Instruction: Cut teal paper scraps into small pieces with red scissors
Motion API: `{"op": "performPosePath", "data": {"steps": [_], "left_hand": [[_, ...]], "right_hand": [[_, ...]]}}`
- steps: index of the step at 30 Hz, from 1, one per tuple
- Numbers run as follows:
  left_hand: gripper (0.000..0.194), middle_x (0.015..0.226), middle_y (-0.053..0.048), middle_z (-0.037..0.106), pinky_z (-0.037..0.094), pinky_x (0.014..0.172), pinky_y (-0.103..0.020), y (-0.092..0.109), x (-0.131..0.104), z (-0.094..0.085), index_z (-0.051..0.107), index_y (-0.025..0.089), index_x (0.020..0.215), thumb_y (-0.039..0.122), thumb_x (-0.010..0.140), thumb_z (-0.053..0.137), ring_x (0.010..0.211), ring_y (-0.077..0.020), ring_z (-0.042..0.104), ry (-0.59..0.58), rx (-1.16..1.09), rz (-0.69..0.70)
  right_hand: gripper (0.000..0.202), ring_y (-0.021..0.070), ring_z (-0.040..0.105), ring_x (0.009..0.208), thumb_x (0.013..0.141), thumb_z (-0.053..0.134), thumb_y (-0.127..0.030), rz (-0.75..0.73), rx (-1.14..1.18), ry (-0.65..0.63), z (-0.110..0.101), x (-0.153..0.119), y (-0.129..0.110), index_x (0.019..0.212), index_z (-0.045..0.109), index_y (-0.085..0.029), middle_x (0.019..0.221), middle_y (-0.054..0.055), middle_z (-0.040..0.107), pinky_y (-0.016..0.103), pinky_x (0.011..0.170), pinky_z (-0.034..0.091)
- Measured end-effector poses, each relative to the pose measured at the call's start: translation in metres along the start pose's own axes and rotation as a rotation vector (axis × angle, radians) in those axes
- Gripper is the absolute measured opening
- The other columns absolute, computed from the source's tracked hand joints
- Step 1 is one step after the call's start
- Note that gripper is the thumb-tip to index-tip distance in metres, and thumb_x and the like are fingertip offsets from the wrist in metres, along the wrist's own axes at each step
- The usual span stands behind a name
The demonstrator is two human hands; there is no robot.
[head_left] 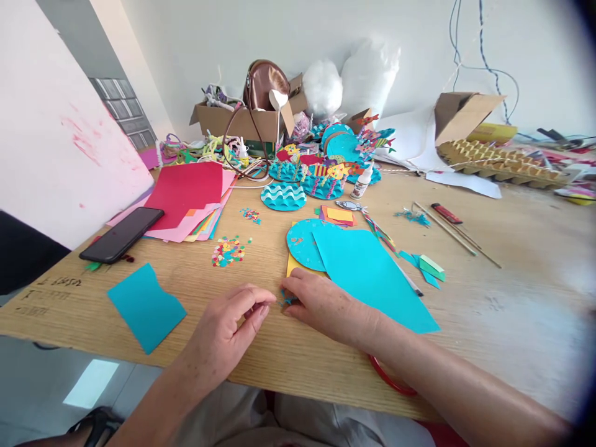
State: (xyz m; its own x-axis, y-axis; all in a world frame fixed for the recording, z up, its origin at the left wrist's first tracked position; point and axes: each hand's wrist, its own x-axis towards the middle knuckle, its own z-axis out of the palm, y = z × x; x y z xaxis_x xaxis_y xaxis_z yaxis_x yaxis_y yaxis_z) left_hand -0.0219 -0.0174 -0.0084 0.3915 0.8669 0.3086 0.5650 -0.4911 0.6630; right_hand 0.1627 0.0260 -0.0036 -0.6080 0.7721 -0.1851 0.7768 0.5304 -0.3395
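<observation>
My left hand (235, 320) hovers over the near part of the table, thumb and fingertips pinched together. Whatever is between them, if anything, is too small to make out. Facing it, my right hand (321, 304) rests on the table with curled fingers around small blue paper pieces (287, 299). Just beyond the right hand lie a large blue paper sheet (372, 273) and a round blue disc (305, 245), with yellow paper (293, 266) under the disc. A red handle (391, 377), probably of scissors, shows partly under my right forearm.
At left lie a cut blue paper (146, 307), a black phone (121, 234) and stacked coloured paper (186, 195). Paper dots (229, 251) are heaped mid-table. Farther back are decorated blue discs (284, 196), a glue bottle (362, 181) and a cardboard box (237, 121). Sticks (459, 233) lie right.
</observation>
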Motion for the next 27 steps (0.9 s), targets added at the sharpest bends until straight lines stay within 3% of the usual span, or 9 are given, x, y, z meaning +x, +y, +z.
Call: {"op": "performPosePath", "data": {"steps": [6, 11, 17, 23, 27], "left_hand": [[0.016, 0.085, 0.001, 0.067, 0.047, 0.07, -0.021, 0.0, 0.0, 0.001, 0.06, 0.02, 0.091, 0.015, 0.087, 0.045, 0.078, -0.0122, 0.063, -0.021, 0.053, -0.069], [0.023, 0.087, -0.003, 0.066, 0.049, 0.073, -0.028, -0.004, 0.006, 0.004, 0.062, 0.018, 0.093, 0.005, 0.082, 0.046, 0.082, -0.0175, 0.063, -0.201, 0.169, -0.117], [0.022, 0.096, -0.006, 0.065, 0.049, 0.079, -0.033, -0.001, 0.016, 0.018, 0.06, 0.017, 0.095, 0.004, 0.08, 0.051, 0.091, -0.0215, 0.062, -0.379, 0.245, -0.105], [0.021, 0.092, -0.006, 0.065, 0.047, 0.077, -0.032, 0.002, 0.024, 0.03, 0.059, 0.017, 0.093, 0.005, 0.082, 0.045, 0.088, -0.0209, 0.061, -0.399, 0.248, -0.087], [0.019, 0.09, -0.005, 0.065, 0.047, 0.075, -0.031, 0.0, 0.02, 0.027, 0.055, 0.018, 0.088, 0.002, 0.079, 0.047, 0.087, -0.0201, 0.061, -0.358, 0.208, -0.089]], "right_hand": [[0.013, 0.0193, 0.061, 0.085, 0.082, 0.053, -0.015, 0.027, 0.007, -0.014, 0.001, -0.004, -0.001, 0.09, 0.063, -0.016, 0.092, 0.007, 0.063, 0.025, 0.067, 0.04], [0.022, 0.0214, 0.059, 0.094, 0.078, 0.057, -0.013, 0.065, 0.023, -0.005, -0.001, -0.018, 0.009, 0.099, 0.061, -0.015, 0.102, 0.009, 0.061, 0.027, 0.072, 0.04], [0.017, 0.0204, 0.06, 0.083, 0.076, 0.063, -0.022, 0.072, 0.048, -0.011, 0.004, -0.022, 0.01, 0.092, 0.061, -0.016, 0.092, 0.006, 0.062, 0.027, 0.064, 0.039], [0.012, 0.0206, 0.059, 0.087, 0.079, 0.059, -0.017, 0.088, 0.052, 0.014, 0.009, -0.014, 0.004, 0.09, 0.062, -0.016, 0.089, 0.006, 0.063, 0.027, 0.069, 0.039], [0.017, 0.0204, 0.059, 0.085, 0.08, 0.061, -0.026, 0.107, 0.048, 0.033, 0.008, -0.018, 0.001, 0.093, 0.061, -0.016, 0.092, 0.006, 0.061, 0.027, 0.068, 0.04]]}}
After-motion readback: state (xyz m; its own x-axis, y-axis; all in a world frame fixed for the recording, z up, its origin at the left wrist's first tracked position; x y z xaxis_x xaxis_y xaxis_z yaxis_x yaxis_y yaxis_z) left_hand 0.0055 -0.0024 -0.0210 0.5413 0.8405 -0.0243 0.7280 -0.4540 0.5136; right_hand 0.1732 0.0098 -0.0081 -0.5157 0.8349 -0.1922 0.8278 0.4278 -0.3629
